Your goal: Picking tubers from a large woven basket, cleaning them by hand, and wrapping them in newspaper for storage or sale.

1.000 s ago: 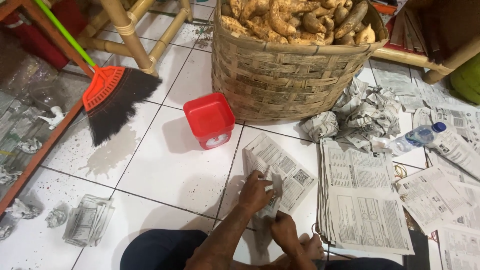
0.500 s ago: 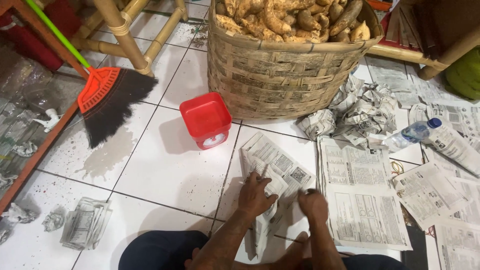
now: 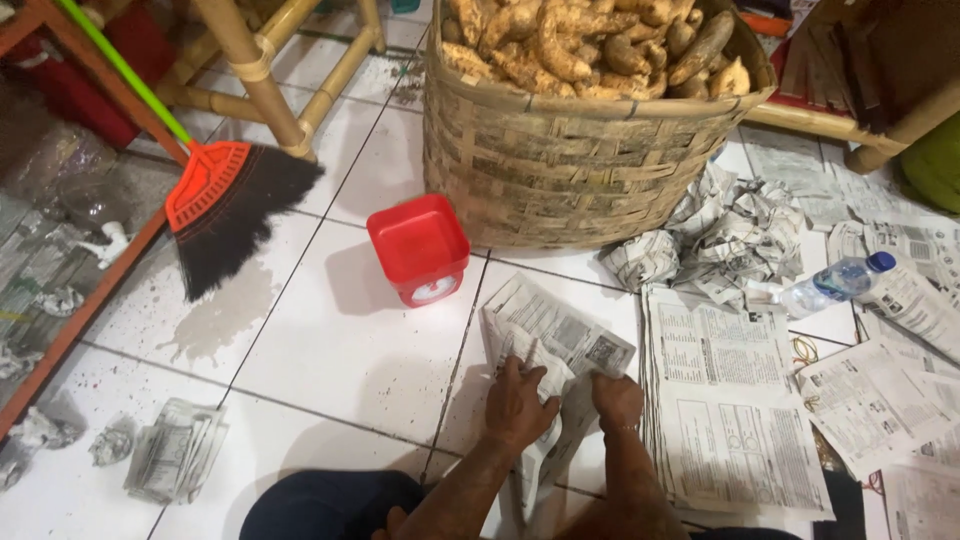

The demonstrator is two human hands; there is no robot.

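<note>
— What's the floor like?
— White tiles [image 3: 340, 350] with dark grout lines, speckled with dirt. A stack of newspaper sheets [image 3: 735, 410] lies flat to the right, with more loose pages beyond it, a plastic bottle [image 3: 835, 283] and a heap of crumpled paper [image 3: 715, 240].

— And the hands?
— Both press on a folded newspaper sheet [image 3: 555, 335] lying on the tiles in front of the person. The left hand [image 3: 520, 400] lies flat with its fingers spread, no closed grip. The right hand [image 3: 617, 398] is curled on the paper's edge; I cannot tell whether it pinches it.

— Around them?
— A woven basket [image 3: 580, 160] heaped with brown roots, a small red scale [image 3: 418, 248] just beside it, and a red broom [image 3: 225, 215] leaning by bamboo furniture legs [image 3: 260, 80].
</note>
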